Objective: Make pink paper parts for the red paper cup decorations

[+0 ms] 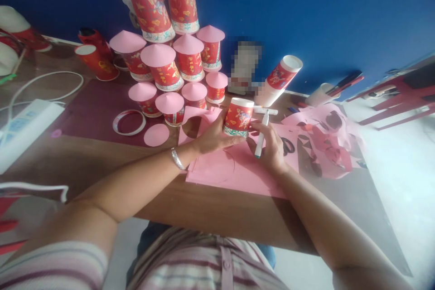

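My left hand is closed around a red patterned paper cup, which stands nearly upright, mouth up. A white band with green drawn marks runs round its base. In my right hand is a white marker with a dark green lower end, held between thumb and fingers close to the cup's right side. Another white pen-like piece lies crosswise at the marker's upper end; whether my hand holds it too is unclear. Pink paper sheets lie beneath both hands.
Several red cups with pink cone tops stand stacked behind my left hand. A white-red ring and a pink disc lie leftward. Scissors and pink scraps are at right; a white power strip is far left.
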`<state>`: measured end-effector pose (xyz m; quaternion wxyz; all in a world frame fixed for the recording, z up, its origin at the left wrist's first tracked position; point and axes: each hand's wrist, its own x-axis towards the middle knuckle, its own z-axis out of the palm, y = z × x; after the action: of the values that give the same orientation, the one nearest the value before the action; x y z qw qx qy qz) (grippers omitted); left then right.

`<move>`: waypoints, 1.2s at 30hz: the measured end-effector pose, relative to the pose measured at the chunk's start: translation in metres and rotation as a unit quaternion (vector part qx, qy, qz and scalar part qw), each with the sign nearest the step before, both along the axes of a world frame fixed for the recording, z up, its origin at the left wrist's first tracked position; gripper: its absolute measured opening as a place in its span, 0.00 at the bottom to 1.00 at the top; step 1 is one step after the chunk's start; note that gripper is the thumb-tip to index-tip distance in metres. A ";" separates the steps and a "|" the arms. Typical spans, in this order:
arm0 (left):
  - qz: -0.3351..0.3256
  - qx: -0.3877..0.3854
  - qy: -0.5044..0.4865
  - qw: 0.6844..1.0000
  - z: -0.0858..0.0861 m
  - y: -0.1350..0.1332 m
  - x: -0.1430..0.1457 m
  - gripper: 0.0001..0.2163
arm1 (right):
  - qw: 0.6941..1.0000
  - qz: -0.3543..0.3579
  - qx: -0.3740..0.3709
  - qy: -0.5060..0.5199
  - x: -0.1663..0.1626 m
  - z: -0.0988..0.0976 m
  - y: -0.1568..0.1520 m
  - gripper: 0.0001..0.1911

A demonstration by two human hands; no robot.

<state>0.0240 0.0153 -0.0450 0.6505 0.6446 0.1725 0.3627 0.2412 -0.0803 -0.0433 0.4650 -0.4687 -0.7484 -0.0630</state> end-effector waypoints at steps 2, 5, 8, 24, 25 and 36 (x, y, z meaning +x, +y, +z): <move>0.029 0.008 0.003 1.000 0.000 -0.001 0.004 0.46 | 1.000 0.000 -0.002 -0.004 0.000 0.001 -0.001 0.22; 0.067 0.019 0.018 0.997 0.001 -0.002 0.009 0.49 | 1.000 -0.005 0.011 -0.015 -0.002 0.004 -0.001 0.17; 0.056 0.028 0.034 0.997 0.000 -0.002 0.008 0.51 | 0.999 0.003 0.029 -0.035 -0.004 0.008 -0.001 0.09; 0.086 0.051 0.003 0.995 0.007 -0.002 0.005 0.41 | 1.000 -0.024 -0.015 0.003 -0.002 0.005 -0.001 0.05; 0.103 0.059 0.005 0.993 0.007 -0.002 0.006 0.43 | 0.999 -0.023 -0.022 0.012 -0.001 0.006 -0.001 0.05; 0.136 0.127 0.025 0.982 0.006 -0.001 0.008 0.41 | 0.998 -0.005 -0.039 0.043 0.005 0.007 -0.003 0.12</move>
<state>0.0320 0.0144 -0.0391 0.5030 0.7016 0.2276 0.4505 0.2459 -0.0830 -0.0361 0.4778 -0.4926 -0.7272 -0.0165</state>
